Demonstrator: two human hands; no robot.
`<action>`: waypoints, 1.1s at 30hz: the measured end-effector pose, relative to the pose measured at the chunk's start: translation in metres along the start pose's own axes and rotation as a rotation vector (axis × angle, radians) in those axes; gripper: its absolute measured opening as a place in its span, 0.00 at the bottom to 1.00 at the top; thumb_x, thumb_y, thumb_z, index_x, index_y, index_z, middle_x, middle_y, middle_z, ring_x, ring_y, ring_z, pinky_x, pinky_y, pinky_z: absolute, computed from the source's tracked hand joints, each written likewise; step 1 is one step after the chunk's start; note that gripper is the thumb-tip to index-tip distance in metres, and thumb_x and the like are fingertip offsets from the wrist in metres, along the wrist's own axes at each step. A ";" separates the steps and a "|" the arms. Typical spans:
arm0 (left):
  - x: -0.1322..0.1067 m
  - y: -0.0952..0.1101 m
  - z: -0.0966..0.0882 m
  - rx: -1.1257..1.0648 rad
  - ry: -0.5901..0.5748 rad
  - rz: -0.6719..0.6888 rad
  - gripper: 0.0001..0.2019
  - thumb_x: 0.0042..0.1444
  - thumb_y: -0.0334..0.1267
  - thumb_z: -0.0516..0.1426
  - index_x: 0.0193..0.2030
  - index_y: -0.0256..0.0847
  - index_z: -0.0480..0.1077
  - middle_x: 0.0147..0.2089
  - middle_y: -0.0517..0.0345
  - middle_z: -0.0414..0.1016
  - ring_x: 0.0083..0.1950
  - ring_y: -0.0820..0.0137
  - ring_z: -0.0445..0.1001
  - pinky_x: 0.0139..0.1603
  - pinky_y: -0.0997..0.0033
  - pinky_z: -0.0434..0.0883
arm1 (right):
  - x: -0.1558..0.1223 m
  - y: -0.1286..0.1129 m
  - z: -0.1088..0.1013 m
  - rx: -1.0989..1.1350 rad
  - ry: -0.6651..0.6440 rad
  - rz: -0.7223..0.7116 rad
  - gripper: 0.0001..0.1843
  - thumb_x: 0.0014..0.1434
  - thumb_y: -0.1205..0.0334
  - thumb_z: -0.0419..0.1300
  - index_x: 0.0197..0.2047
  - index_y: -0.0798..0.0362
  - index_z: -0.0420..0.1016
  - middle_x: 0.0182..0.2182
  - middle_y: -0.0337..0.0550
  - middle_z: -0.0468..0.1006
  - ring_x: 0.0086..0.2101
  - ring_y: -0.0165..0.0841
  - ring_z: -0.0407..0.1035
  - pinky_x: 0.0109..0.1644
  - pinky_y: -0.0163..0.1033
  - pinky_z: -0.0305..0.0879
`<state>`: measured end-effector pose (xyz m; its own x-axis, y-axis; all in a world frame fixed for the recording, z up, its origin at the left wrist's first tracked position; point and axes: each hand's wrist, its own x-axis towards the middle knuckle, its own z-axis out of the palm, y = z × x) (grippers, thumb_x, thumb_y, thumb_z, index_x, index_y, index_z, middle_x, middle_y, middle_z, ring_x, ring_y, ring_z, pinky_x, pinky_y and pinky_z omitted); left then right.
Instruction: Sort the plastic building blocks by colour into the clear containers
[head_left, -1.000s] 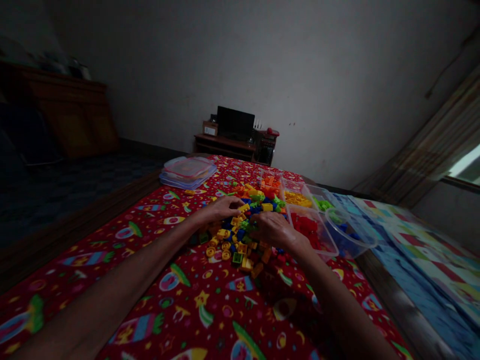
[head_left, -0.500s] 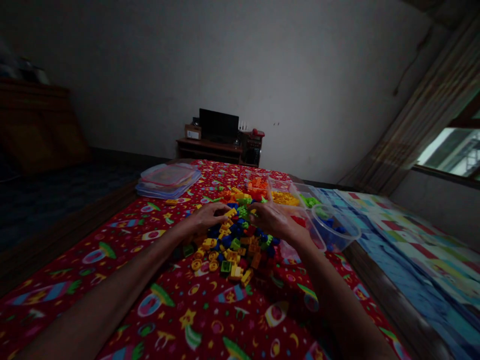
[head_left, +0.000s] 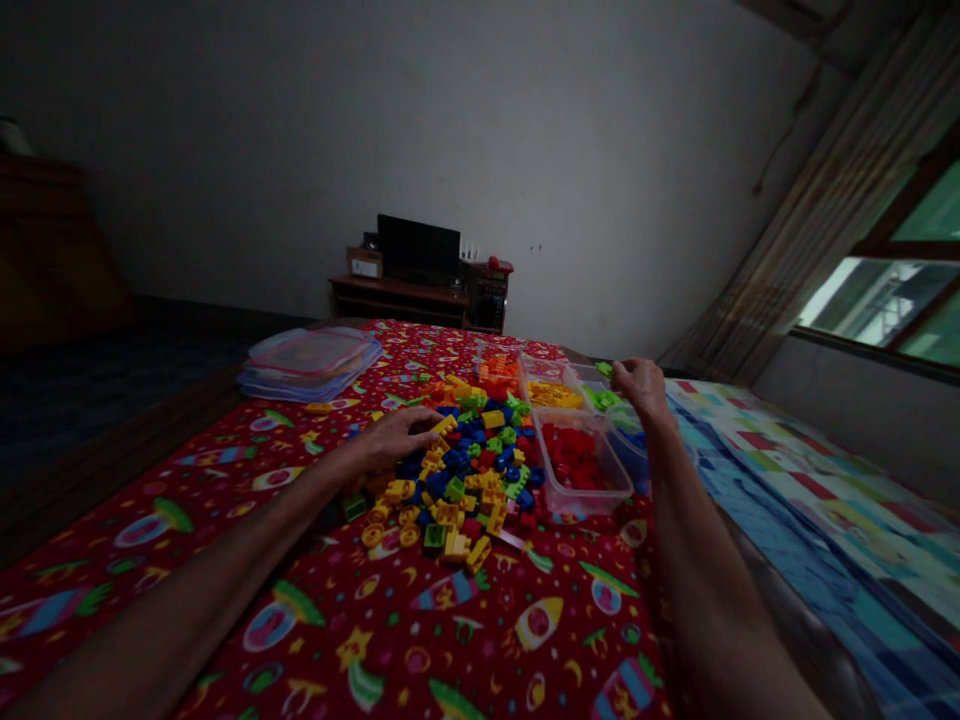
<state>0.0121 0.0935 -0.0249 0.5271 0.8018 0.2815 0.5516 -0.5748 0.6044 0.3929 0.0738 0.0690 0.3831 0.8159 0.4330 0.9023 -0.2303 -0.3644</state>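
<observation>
A heap of toy building bricks (head_left: 457,487) in yellow, blue, green, red and orange lies on the red patterned cloth. At its left side is my left hand (head_left: 396,438), thumb and fingertips closed around a tilted yellow brick (head_left: 444,426) on the heap. My right hand (head_left: 642,386) is raised over the containers at the right, pinching a green brick (head_left: 604,369). Below that brick sits a clear box with green bricks (head_left: 601,399). Nearer to me, a clear box (head_left: 589,494) holds red bricks (head_left: 574,455). Yellow bricks (head_left: 553,395) fill another box beside the green ones.
Orange bricks (head_left: 499,370) are grouped at the far end. A round tub with blue bricks (head_left: 631,440) is partly behind my right wrist. Stacked plastic lids (head_left: 311,362) lie at the left. A bed with a patchwork cover (head_left: 780,440) adjoins on the right.
My right hand has left the heap, moving right and up to above the green bricks' box with a green brick. My left hand stays at the heap. The view has turned slightly right.
</observation>
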 end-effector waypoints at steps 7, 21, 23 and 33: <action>0.000 -0.003 0.000 -0.029 0.000 0.001 0.24 0.48 0.54 0.55 0.44 0.38 0.76 0.41 0.52 0.79 0.39 0.62 0.75 0.40 0.67 0.72 | -0.008 -0.016 -0.003 0.007 0.104 -0.103 0.22 0.63 0.58 0.50 0.52 0.64 0.74 0.47 0.60 0.77 0.48 0.41 0.71 0.52 0.40 0.61; 0.000 0.044 -0.005 -0.466 -0.064 -0.033 0.28 0.44 0.44 0.62 0.54 0.38 0.69 0.37 0.55 0.77 0.41 0.64 0.75 0.42 0.66 0.71 | -0.122 -0.118 0.018 0.299 -0.386 -0.889 0.11 0.61 0.65 0.54 0.43 0.53 0.77 0.31 0.43 0.77 0.26 0.26 0.64 0.29 0.32 0.52; 0.000 0.047 -0.002 -0.490 -0.083 -0.021 0.31 0.45 0.44 0.62 0.58 0.37 0.65 0.36 0.55 0.76 0.39 0.65 0.75 0.41 0.67 0.71 | -0.124 -0.117 0.020 0.234 -0.419 -0.899 0.10 0.61 0.65 0.53 0.40 0.54 0.77 0.26 0.41 0.75 0.24 0.25 0.60 0.28 0.33 0.48; -0.001 0.044 -0.011 -0.363 -0.042 -0.056 0.24 0.46 0.53 0.60 0.44 0.37 0.75 0.41 0.51 0.79 0.41 0.60 0.77 0.42 0.64 0.72 | -0.106 -0.097 0.020 0.170 -0.282 -0.792 0.09 0.60 0.62 0.56 0.38 0.55 0.77 0.24 0.40 0.72 0.22 0.24 0.55 0.27 0.33 0.46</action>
<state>0.0288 0.0690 0.0091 0.5326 0.8187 0.2145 0.3188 -0.4288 0.8453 0.2608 0.0204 0.0426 -0.4315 0.8091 0.3989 0.8325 0.5275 -0.1692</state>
